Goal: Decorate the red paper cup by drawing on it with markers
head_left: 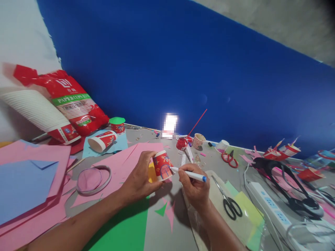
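My left hand [141,174] is wrapped round a red printed paper cup [161,164], held tilted above the table with its side turned to me. Between the fingers of my right hand [195,184] is a white marker [191,175] with a blue end. Its tip meets the right part of the cup's side, beside a blue drawn outline. Beneath my hands lie pink paper [123,162], a green sheet [123,226] and small green and pink scraps. Black-handled scissors [231,207] rest right of my right hand.
At the left, a stack of white paper cups [34,111] leans by a red cup bag [75,101]. Blue paper [26,188] and a roll of tape [94,179] lie nearer. To the right are red-handled scissors [229,159], a power strip [270,205] and a black headset [290,188].
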A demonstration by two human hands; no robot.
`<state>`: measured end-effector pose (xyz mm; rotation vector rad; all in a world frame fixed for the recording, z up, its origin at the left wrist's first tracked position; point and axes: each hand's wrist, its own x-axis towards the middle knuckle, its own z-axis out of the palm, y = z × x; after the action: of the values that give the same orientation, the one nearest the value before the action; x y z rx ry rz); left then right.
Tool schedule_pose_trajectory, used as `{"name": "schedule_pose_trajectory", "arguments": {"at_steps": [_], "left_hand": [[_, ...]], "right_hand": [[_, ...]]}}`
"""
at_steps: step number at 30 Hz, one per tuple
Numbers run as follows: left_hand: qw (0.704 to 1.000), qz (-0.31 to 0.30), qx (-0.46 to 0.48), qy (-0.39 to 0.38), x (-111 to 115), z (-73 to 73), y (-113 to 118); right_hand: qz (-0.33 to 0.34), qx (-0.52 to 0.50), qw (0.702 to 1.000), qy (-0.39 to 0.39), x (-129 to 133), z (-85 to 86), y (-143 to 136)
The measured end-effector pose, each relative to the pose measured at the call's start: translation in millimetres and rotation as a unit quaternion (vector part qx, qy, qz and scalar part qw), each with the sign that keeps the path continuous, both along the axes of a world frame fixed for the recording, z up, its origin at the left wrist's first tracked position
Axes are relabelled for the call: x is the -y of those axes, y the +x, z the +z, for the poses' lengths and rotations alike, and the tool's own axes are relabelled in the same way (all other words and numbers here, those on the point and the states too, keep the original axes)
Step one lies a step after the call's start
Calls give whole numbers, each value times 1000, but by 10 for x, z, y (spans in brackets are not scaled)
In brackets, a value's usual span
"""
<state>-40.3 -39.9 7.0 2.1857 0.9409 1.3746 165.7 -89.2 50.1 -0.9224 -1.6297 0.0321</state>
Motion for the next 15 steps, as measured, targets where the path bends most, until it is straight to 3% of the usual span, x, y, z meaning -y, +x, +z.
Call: {"name": "schedule_pose_trajectory", "arguments": {"at_steps": [7,15], "left_hand": [[1000,0,1,-1,13,66,5],[999,-1,-7,-51,-44,12,-24]], "right_hand": [[-22,12,1000,12,-1,-14,35],[-30,-29,999,-5,-66,-104,101]]}}
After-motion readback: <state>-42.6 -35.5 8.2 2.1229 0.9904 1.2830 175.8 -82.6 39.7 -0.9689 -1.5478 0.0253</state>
